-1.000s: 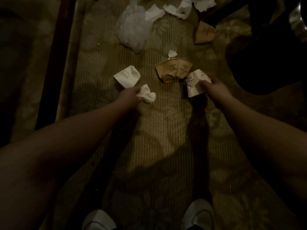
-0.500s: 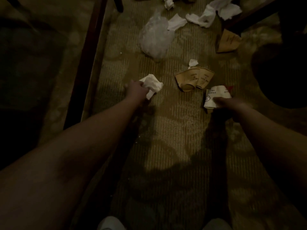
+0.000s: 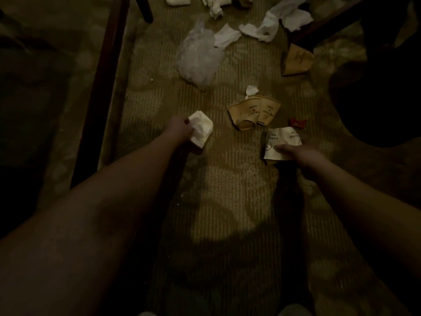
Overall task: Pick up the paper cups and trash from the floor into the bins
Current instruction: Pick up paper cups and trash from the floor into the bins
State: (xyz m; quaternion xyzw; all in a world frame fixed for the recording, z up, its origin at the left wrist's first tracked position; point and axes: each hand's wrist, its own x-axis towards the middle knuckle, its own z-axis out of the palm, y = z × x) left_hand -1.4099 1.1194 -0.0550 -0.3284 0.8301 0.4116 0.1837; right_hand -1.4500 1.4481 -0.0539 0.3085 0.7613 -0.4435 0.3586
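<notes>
Pretty dim shot looking down at a carpeted floor (image 3: 227, 190). The left hand (image 3: 180, 130) is grasping a crumpled white cup with tissue (image 3: 201, 131) at about 10 o'clock from center. The right hand (image 3: 300, 153) pinches a flattened white paper cup (image 3: 281, 142) with print on it, around 2 o'clock. Just above that cup, at 12 o'clock from it, two squashed brown cups (image 3: 254, 112) lie touching each other, with a little red wrapper (image 3: 297, 123) beside them at 3 o'clock. Further up there's a clear plastic bag (image 3: 198, 58), some white napkins (image 3: 268, 28), and another brown cup (image 3: 296, 61) by a dark chair leg. A big dark round shape at 3 o'clock, can't tell what it is.
</notes>
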